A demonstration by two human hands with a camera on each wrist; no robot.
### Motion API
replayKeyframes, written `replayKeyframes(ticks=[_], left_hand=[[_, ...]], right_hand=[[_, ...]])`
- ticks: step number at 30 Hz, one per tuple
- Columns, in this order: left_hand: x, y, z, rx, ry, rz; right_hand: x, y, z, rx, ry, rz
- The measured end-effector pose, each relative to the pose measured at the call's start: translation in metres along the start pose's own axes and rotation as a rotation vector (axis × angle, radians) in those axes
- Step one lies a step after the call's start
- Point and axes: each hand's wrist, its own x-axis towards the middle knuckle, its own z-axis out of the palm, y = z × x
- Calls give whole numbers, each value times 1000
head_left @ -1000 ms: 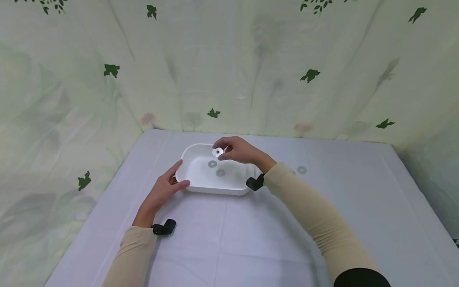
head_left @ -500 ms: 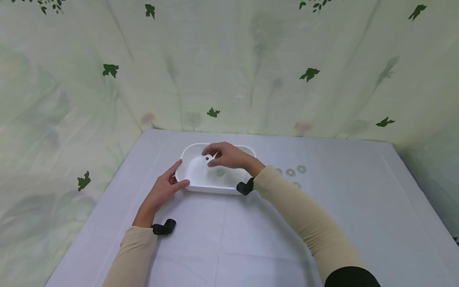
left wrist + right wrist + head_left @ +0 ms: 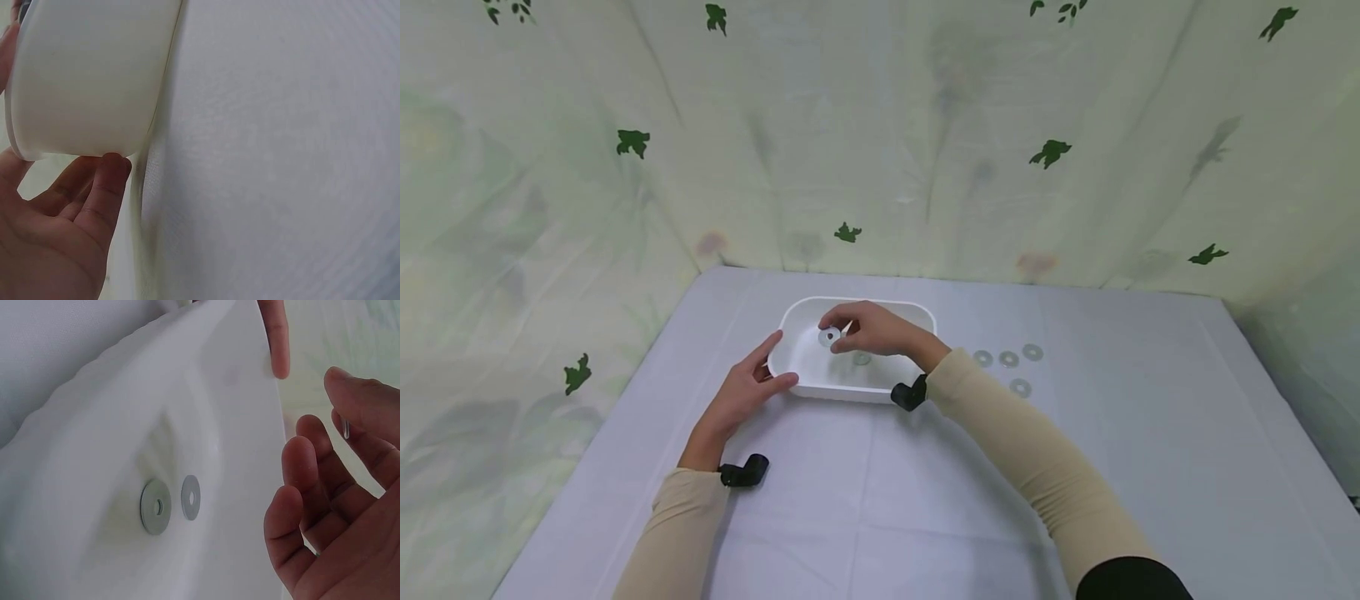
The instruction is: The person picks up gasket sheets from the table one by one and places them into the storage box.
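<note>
A white oblong tray (image 3: 887,382) with rounded corners stands on the table, its left end gripped by my left hand (image 3: 747,392), thumb on the near rim and fingers round the side. In the left wrist view, the fingers (image 3: 103,194) touch the tray's outer wall (image 3: 94,81). Over the tray, my right hand (image 3: 876,329) pinches a flat metal washer (image 3: 829,337) between thumb and index finger. The right wrist view shows that washer (image 3: 346,427) edge-on. Two more washers lie on the tray floor, one greenish-grey washer (image 3: 155,507) beside a second washer (image 3: 191,497).
Several washers (image 3: 1008,359) lie on the white-clothed table (image 3: 1135,433) right of the tray, close to the right sleeve. A pale curtain (image 3: 895,150) with green leaf prints hangs behind the table's far edge. Both wrists carry a black camera (image 3: 743,471).
My right hand has moved left and slightly down over the tray with the pinched washer. The washers on the table have come into view from behind the sleeve. The left hand stays put.
</note>
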Motion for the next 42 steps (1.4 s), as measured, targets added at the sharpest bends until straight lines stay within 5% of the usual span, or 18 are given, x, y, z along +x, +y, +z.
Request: replayKeyframes(ticks=[28,42], left_hand=[[2,-4,-1,14,-8,-4],[3,-4,0,-7,-15,-15]], right_hand=[[1,-3,-8,-12,20,55],[-6,-4,-17,-67,37,149]])
